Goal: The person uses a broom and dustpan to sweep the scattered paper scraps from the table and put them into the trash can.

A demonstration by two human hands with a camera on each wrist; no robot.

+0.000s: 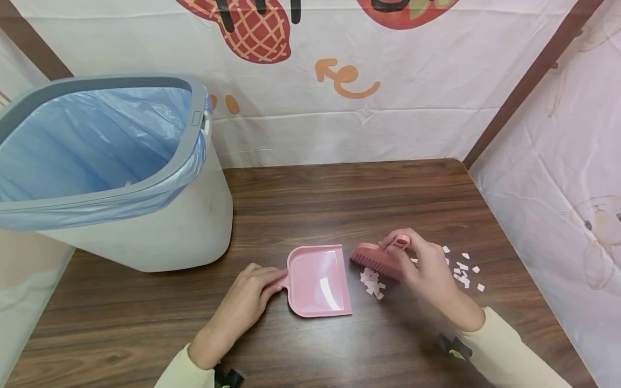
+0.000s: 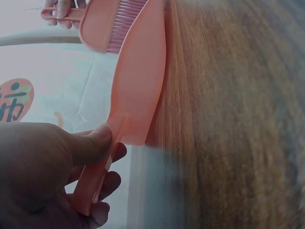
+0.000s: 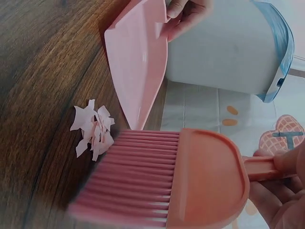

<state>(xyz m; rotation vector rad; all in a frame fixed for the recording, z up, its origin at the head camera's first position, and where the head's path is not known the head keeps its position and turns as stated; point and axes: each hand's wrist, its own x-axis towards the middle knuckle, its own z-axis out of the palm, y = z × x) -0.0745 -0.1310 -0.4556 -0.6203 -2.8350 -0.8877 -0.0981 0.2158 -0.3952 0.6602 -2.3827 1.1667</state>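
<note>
My left hand (image 1: 247, 293) grips the handle of a pink dustpan (image 1: 312, 280) that lies on the wooden table, its flat lip facing right. In the left wrist view, the thumb and fingers wrap the dustpan's handle (image 2: 97, 176). My right hand (image 1: 424, 267) holds a small pink hand brush (image 1: 368, 256) by its handle, bristles (image 3: 138, 176) downward, just right of the dustpan lip. Beside the bristles sits a small heap of pale paper scraps (image 1: 371, 282), between brush and dustpan. More loose scraps (image 1: 463, 272) lie scattered right of my right hand.
A tall white bin (image 1: 194, 231) with a grey rim and blue liner (image 1: 102, 134) stands on the table's left. A printed white cloth (image 1: 412, 70) hangs behind the wooden table (image 1: 291, 199), and another pale sheet (image 1: 572, 161) hangs along the right side.
</note>
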